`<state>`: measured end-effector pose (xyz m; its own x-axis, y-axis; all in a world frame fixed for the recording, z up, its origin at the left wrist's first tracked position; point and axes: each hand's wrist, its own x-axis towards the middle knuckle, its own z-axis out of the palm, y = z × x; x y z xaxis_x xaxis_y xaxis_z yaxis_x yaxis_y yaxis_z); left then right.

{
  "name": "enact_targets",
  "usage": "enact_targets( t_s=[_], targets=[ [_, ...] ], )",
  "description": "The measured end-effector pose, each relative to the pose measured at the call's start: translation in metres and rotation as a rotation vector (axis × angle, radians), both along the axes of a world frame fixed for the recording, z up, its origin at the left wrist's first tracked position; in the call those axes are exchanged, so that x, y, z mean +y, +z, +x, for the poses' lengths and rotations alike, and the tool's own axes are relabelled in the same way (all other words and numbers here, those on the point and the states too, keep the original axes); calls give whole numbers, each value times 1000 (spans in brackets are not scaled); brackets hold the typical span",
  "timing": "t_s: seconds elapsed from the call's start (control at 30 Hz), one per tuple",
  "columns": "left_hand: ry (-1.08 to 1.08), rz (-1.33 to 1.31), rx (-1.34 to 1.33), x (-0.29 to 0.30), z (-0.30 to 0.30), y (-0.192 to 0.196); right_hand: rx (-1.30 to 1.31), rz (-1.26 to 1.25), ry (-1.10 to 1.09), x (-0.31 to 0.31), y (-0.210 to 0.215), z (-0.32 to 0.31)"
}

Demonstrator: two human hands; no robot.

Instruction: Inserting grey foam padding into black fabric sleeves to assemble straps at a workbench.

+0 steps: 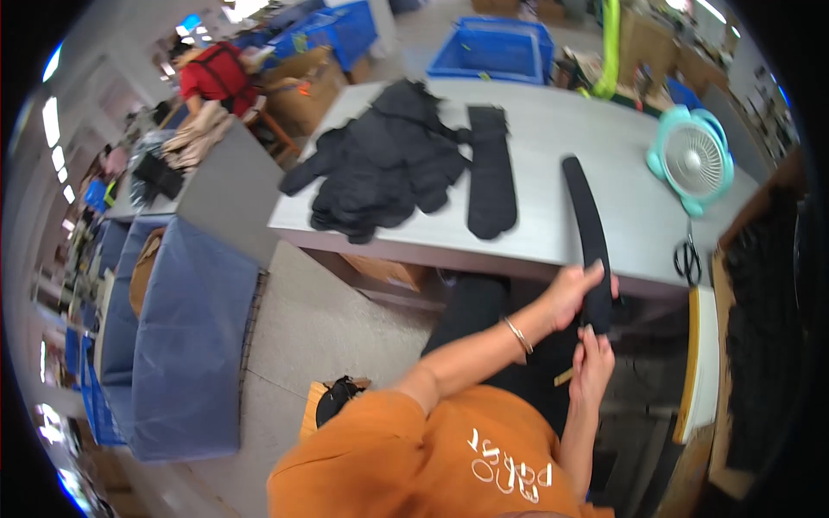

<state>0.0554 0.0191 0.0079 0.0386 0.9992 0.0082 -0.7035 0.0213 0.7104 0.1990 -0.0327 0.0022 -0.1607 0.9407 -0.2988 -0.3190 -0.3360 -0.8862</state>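
A long, narrow black fabric strip [589,224] lies partly on the grey-white table [540,233] and hangs over its front edge toward me. My left hand [572,292], with a bracelet at the wrist, is closed around the strip just off that edge. Lower down, my right hand [592,358] pinches the strip's near end between its fingers. To the left lies a flat black fabric piece [491,177] with a rounded near end. Beside it is a loose heap of black fabric pieces [389,160].
A mint-green fan [695,160] stands at the table's right, with black-handled scissors [688,262] near the front edge. A box of dark fabric [760,345] is at far right. Blue bins [492,52] stand behind the table. A person in red [216,78] works at far left.
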Motion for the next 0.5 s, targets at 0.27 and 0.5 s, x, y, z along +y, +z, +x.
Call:
enact_targets(
  t_s=[0.27, 0.5],
  targets=[
    [55, -327, 71, -8, -17, -49, 35, -75, 119, 28, -17, -22],
    [48, -287, 42, 9, -24, -23, -81, -55, 158, 6, -20, 9]
  ],
)
